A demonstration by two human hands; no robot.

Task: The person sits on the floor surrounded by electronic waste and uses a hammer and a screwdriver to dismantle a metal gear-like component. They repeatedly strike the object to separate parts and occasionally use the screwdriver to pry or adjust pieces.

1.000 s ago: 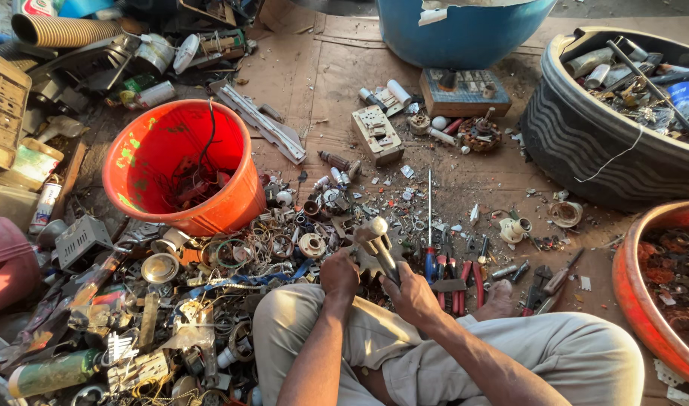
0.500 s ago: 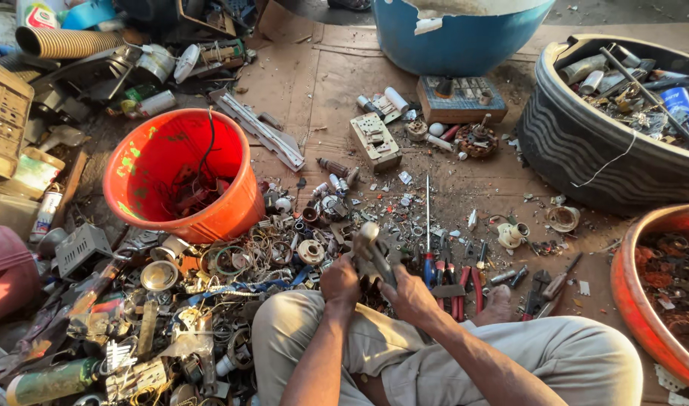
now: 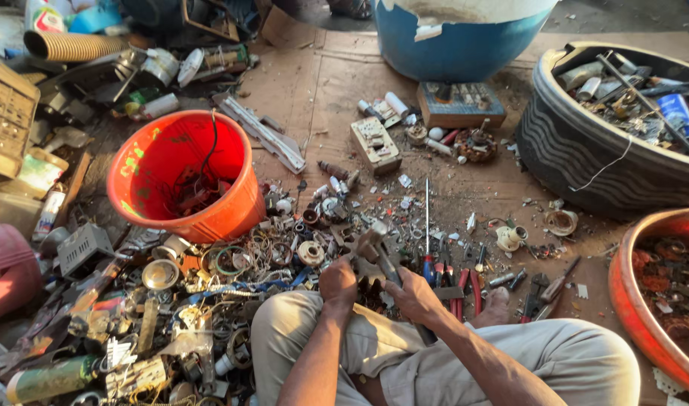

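Observation:
I sit on the ground with my knees bent. My left hand (image 3: 338, 280) grips a small dark metal part (image 3: 363, 267) held just above my lap. My right hand (image 3: 413, 295) is closed around the handle of a hammer (image 3: 376, 248), whose metal head rests on that part. Both hands meet at the middle bottom of the head view. Just right of my right hand lie several red-handled tools (image 3: 457, 289) and a long screwdriver (image 3: 427, 225) on the ground.
An orange bucket (image 3: 239, 210) with scrap stands to the left, a blue tub (image 3: 464, 45) at the back, a black tyre-like basket (image 3: 585, 150) at right, an orange basin (image 3: 645, 316) at lower right. Metal scrap (image 3: 171, 301) covers the ground at left.
The hammer has come down from a raised position onto the part in my left hand. My hands stay over my lap.

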